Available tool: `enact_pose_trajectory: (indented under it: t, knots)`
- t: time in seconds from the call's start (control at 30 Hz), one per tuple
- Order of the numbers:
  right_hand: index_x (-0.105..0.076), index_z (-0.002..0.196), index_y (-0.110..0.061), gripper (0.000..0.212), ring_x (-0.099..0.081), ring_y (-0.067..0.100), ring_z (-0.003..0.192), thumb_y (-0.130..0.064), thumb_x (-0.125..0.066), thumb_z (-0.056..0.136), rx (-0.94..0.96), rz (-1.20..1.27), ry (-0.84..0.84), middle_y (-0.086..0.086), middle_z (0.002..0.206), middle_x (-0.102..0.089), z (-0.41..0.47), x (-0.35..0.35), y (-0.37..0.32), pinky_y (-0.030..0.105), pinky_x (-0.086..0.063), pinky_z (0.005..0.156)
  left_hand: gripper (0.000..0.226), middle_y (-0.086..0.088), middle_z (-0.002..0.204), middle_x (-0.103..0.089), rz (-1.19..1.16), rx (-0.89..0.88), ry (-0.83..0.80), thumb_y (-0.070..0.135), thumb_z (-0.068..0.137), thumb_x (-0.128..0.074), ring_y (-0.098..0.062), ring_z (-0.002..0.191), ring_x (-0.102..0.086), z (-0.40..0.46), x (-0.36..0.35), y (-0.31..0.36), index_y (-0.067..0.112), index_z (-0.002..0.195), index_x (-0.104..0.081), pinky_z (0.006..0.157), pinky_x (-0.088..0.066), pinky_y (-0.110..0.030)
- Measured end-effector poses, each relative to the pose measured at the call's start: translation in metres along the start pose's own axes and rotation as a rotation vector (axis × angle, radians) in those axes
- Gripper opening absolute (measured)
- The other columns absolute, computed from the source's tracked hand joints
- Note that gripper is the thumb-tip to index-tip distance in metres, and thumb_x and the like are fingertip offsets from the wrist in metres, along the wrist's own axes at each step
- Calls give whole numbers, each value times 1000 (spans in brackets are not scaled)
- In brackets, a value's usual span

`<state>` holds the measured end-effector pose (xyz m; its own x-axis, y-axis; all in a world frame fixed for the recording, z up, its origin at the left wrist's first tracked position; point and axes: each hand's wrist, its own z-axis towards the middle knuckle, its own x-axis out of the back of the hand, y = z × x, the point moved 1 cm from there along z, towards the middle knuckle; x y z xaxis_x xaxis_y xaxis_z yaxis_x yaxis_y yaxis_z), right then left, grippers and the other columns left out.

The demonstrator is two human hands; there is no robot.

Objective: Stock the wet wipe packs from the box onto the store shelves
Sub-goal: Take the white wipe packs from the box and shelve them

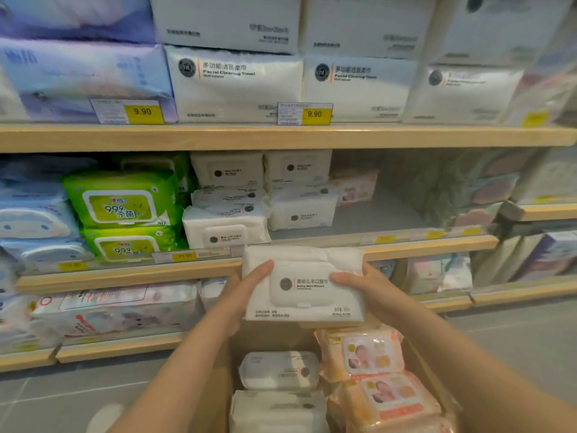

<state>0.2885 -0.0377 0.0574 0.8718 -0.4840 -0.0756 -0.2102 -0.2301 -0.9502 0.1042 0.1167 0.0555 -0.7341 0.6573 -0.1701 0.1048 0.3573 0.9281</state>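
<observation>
I hold a white wet wipe pack with both hands in front of the middle shelf. My left hand grips its left side and my right hand grips its right side. Below it stands an open cardboard box with more white packs on the left and orange baby wipe packs on the right. Matching white packs are stacked on the middle shelf just above the held one.
Green wipe packs and blue packs fill the middle shelf's left. Right of the white stacks is a bare stretch of shelf with a pink pack at the back. Large white towel packs sit on the upper shelf.
</observation>
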Motion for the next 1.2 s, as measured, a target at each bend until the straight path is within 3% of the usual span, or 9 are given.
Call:
enact_pose_trajectory:
  t: [0.1,0.23,0.3,0.4,0.57,0.73,0.93,1.03,1.2]
  knots:
    - [-25,144,-27,114,-57,25,117,-43,-90,52,36,-190,77,2,134,-51,-3,3,-8,43,-48,97,60,-2,104,-70,-4,-21,12,46,65,-80,-23,94,-68,7,-11,-6,27,115,-54,78,-56,-43]
    - [-12,147,-41,110,-13,15,143,-53,-80,62,268,-896,117,-9,156,-11,5,4,-39,42,-20,116,64,1,101,-71,121,-77,-31,51,53,-79,-17,87,-69,6,-29,-10,32,109,-55,66,-56,-33]
    - [-16,145,-46,104,-21,13,141,-62,-76,62,229,-1105,-58,-13,155,-20,10,1,-48,40,-23,115,66,3,102,-71,155,-107,-75,52,51,-77,-14,88,-69,8,-38,-15,32,110,-56,68,-55,-31]
    - [-37,135,-45,77,-55,5,113,-50,-78,70,94,-1025,-292,-17,129,-55,8,-5,-47,27,-46,96,55,3,102,-71,135,-124,-111,43,62,-79,-12,88,-69,7,-50,-18,30,111,-58,66,-54,-27]
    - [-53,116,-43,62,-62,0,94,-50,-83,63,178,-966,-215,-18,105,-64,10,2,-33,32,-53,87,57,3,101,-72,184,-108,-129,45,59,-75,-10,86,-70,10,-53,-21,30,111,-58,65,-54,-25]
    - [-44,124,-46,82,-59,3,98,-64,-79,53,281,-1119,-98,-23,107,-62,19,10,-30,31,-49,88,56,19,116,-60,476,-197,-176,78,65,-56,4,100,-58,22,-42,-10,46,110,-51,76,-46,-17]
    - [-32,139,-37,96,-52,18,115,-72,-70,59,430,-1515,31,-9,128,-54,54,22,-78,30,-37,80,72,1,148,-38,1068,-556,265,72,86,-25,-19,136,-31,92,25,57,29,143,-34,111,-26,-44]
    - [-28,143,-37,101,-53,19,114,-74,-69,59,487,-1613,87,-7,131,-54,82,21,-107,30,-38,80,65,1,155,-23,1518,-415,295,66,89,-27,-24,142,-16,129,39,72,36,147,-19,112,-14,-57]
    - [-22,145,-37,102,-54,21,115,-72,-69,62,496,-1701,118,-4,127,-58,138,8,-130,33,-42,82,67,11,159,6,1649,-253,285,75,84,-21,-23,146,4,166,41,57,53,144,0,108,0,-68]
